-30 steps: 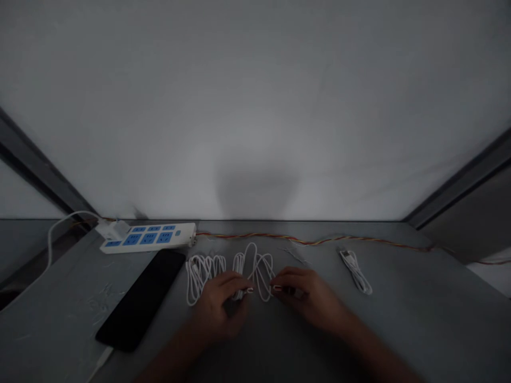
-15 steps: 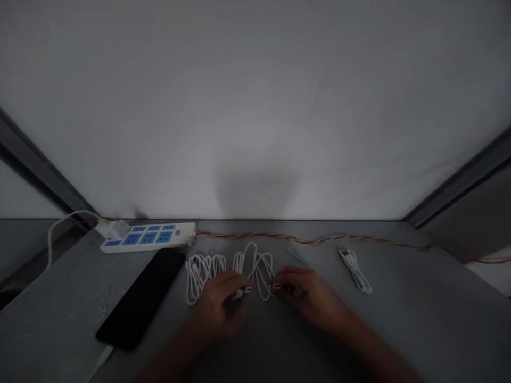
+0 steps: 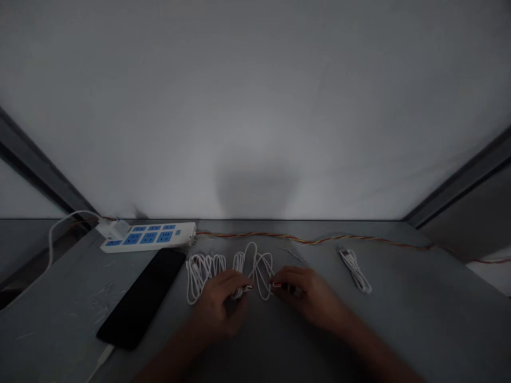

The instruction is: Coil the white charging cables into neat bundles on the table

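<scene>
Head view: at lower centre, the left hand (image 3: 219,306) and right hand (image 3: 307,298) have their fingers (image 3: 235,282) pinched together on small connectors (image 3: 248,289) of a looped white cable (image 3: 257,268) on the grey counter (image 3: 419,308). Another white cable coil (image 3: 203,276) lies just left, beside a black phone (image 3: 139,300).

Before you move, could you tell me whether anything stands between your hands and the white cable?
Nothing visible does. The left hand and right hand are already on the white cable, each seeming to pinch a small connector, with only a narrow gap between the two.
</scene>
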Tool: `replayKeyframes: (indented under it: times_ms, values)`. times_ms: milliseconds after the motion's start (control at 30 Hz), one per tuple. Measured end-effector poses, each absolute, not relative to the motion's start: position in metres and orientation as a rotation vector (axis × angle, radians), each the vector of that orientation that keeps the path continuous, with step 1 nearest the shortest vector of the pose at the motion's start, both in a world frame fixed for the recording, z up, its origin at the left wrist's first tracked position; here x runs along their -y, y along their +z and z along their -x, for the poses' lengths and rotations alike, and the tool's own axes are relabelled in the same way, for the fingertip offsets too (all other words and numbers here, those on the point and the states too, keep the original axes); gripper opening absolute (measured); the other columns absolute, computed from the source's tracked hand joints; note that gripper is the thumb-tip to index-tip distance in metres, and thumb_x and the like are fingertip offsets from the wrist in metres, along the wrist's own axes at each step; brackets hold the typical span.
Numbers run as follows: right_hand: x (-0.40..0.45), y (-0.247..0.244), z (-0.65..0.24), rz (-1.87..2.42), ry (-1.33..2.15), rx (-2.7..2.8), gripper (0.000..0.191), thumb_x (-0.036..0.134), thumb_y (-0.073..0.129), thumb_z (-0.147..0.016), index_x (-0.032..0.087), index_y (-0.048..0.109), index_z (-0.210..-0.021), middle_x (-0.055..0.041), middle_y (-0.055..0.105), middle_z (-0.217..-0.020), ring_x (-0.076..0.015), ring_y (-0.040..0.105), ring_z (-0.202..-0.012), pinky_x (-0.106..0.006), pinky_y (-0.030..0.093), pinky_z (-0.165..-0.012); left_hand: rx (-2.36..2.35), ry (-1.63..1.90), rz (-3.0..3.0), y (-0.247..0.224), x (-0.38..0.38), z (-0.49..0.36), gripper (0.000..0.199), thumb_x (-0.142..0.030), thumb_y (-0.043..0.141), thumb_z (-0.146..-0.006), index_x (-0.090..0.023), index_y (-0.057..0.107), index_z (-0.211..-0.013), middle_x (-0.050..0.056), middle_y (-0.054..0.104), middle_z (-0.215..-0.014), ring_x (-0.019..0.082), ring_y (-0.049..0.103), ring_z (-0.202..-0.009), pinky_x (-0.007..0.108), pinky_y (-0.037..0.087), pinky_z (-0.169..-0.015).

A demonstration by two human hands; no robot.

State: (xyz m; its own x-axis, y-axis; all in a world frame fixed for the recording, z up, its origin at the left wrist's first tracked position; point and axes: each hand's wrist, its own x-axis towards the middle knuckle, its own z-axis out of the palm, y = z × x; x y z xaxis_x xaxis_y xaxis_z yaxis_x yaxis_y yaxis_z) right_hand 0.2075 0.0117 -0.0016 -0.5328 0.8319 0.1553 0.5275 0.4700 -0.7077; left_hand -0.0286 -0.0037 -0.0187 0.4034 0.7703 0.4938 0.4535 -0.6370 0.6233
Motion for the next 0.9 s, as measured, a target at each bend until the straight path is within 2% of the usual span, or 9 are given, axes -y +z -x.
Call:
replayKeyframes:
  times_ms: [100, 200, 267, 367, 467, 567, 667, 800, 900]
  values:
    - [-0.011, 0.002, -0.208, 1.19, 0.738, 2.213, 0.021, 0.03, 0.051, -0.096, 0.02, 0.068, -0.103, -0.0065, 0.067, -0.093, -0.0186, 0.061, -0.08, -0.027, 0.046, -0.068, -1.134, 1.077, -2.085, -0.021, 0.004, 0.026, 0.018, -0.021, 0.05, -0.09, -0.022, 0.064, -0.101, 0.004, 0.071, -0.087, 0.014, 0.061, -0.064, 0.023, 0.046, -0.057]
    - [-0.013, 0.003, -0.21, 1.228, 0.643, 2.117, 0.029, 0.038, 0.04, -0.1, 0.019, 0.063, -0.098, -0.0082, 0.065, -0.093, -0.0204, 0.06, -0.084, -0.029, 0.045, -0.073, -1.213, 1.118, -1.734, -0.022, 0.001, 0.023, 0.025, -0.035, 0.042, -0.097, -0.022, 0.061, -0.108, 0.001, 0.068, -0.077, 0.011, 0.055, -0.052, 0.021, 0.041, -0.048]
    - [-0.015, 0.001, -0.212, 1.303, 0.606, 2.046, 0.035, 0.042, 0.034, -0.102, 0.019, 0.058, -0.089, -0.0072, 0.063, -0.086, -0.0201, 0.059, -0.078, -0.029, 0.044, -0.07, -1.269, 1.169, -1.557, -0.021, -0.001, 0.023, 0.031, -0.042, 0.04, -0.097, -0.021, 0.06, -0.108, -0.002, 0.061, -0.066, 0.011, 0.052, -0.048, 0.021, 0.038, -0.044]
    - [-0.018, -0.001, -0.216, 1.436, 0.583, 1.973, 0.04, 0.046, 0.028, -0.102, 0.021, 0.047, -0.078, -0.0037, 0.058, -0.072, -0.0189, 0.055, -0.066, -0.027, 0.038, -0.059, -1.444, 1.186, -1.549, -0.016, -0.005, 0.025, 0.034, -0.049, 0.045, -0.093, -0.02, 0.063, -0.098, -0.004, 0.054, -0.058, 0.013, 0.052, -0.048, 0.022, 0.036, -0.045]
    - [-0.021, -0.004, -0.218, 1.509, 0.592, 1.971, 0.038, 0.048, 0.031, -0.101, 0.021, 0.047, -0.079, -0.002, 0.057, -0.07, -0.0177, 0.054, -0.062, -0.027, 0.036, -0.056, -1.629, 1.038, -1.789, -0.012, -0.007, 0.028, 0.033, -0.05, 0.053, -0.087, -0.021, 0.067, -0.093, -0.004, 0.053, -0.054, 0.015, 0.053, -0.049, 0.024, 0.037, -0.05]
    - [-0.023, -0.008, -0.218, 1.581, 0.629, 2.044, 0.031, 0.05, 0.052, -0.093, 0.019, 0.053, -0.088, -0.0017, 0.06, -0.073, -0.0177, 0.055, -0.063, -0.027, 0.037, -0.056, -1.75, 0.794, -2.056, -0.011, -0.006, 0.027, 0.032, -0.05, 0.056, -0.085, -0.021, 0.069, -0.087, -0.003, 0.056, -0.053, 0.017, 0.057, -0.052, 0.027, 0.037, -0.055]
    - [-0.023, -0.012, -0.217, 1.581, 0.671, 2.14, 0.025, 0.042, 0.064, -0.086, 0.019, 0.056, -0.091, -0.0013, 0.062, -0.073, -0.0168, 0.056, -0.063, -0.026, 0.037, -0.055, -1.768, 0.612, -2.248, -0.014, -0.005, 0.025, 0.029, -0.043, 0.055, -0.087, -0.021, 0.067, -0.072, 0.002, 0.062, -0.059, 0.02, 0.062, -0.059, 0.028, 0.036, -0.057]
    - [-0.023, -0.016, -0.22, 1.522, 0.675, 2.169, 0.015, 0.033, 0.057, -0.091, 0.019, 0.054, -0.086, -0.002, 0.063, -0.074, -0.015, 0.055, -0.062, -0.024, 0.037, -0.056, -1.75, 0.613, -2.285, -0.018, -0.006, 0.024, 0.03, -0.032, 0.051, -0.088, -0.021, 0.06, -0.062, 0.002, 0.061, -0.057, 0.019, 0.061, -0.058, 0.027, 0.035, -0.057]
    - [-0.026, -0.017, -0.224, 1.419, 0.747, 2.069, 0.014, 0.033, 0.05, -0.092, 0.019, 0.056, -0.094, -0.0027, 0.064, -0.079, -0.0166, 0.058, -0.067, -0.025, 0.043, -0.06, -1.764, 0.817, -2.129, -0.017, -0.008, 0.025, 0.026, -0.034, 0.051, -0.088, -0.021, 0.062, -0.068, -0.001, 0.058, -0.055, 0.016, 0.057, -0.054, 0.026, 0.036, -0.056]
